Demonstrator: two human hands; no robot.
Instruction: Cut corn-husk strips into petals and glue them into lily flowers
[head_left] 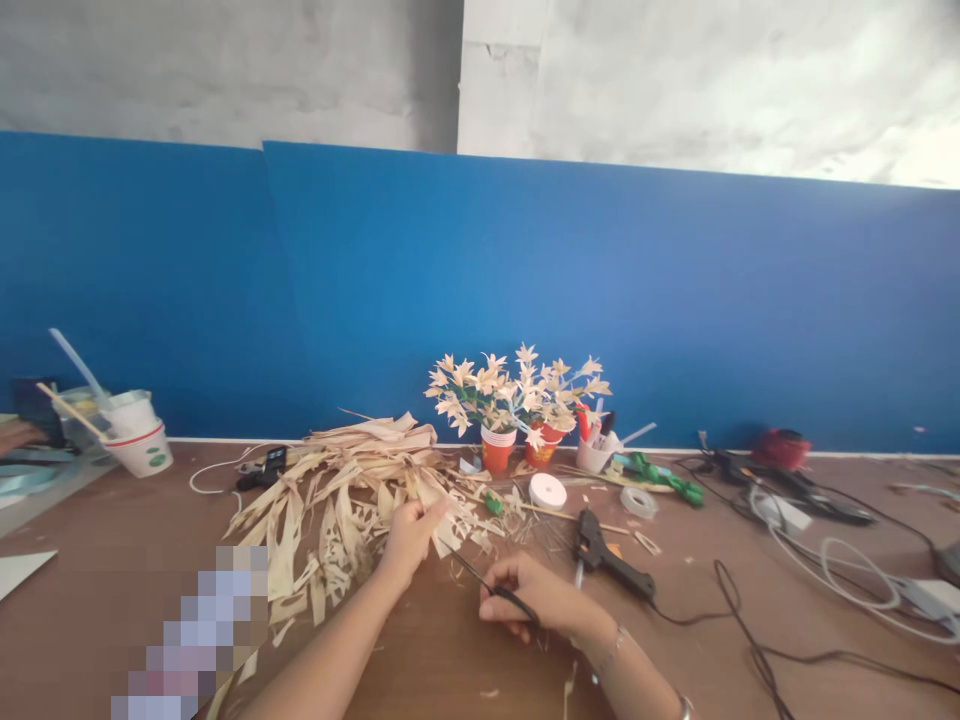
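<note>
My left hand [409, 535] pinches a pale piece of dried husk [445, 532] over the middle of the table. In my right hand [529, 595] is a pair of black-handled scissors [510, 598], its blades pointing left toward the husk piece. Whether the blades touch the husk I cannot tell. Behind and left of my left hand spreads a large heap of dried husks [330, 490]. Cut scraps lie around it. Beyond my hands, cream husk flowers [491, 380] rise from a red paper cup [498, 452], and more stand in a second red cup [541, 448].
A black glue gun [611, 560] lies right of my right hand, its cord trailing right. Behind it are a white tape roll [547, 491], a clear tape roll [639, 502] and green ribbon [667, 478]. White cables [825, 570] cross the right side. Paper cups [142, 445] stand far left.
</note>
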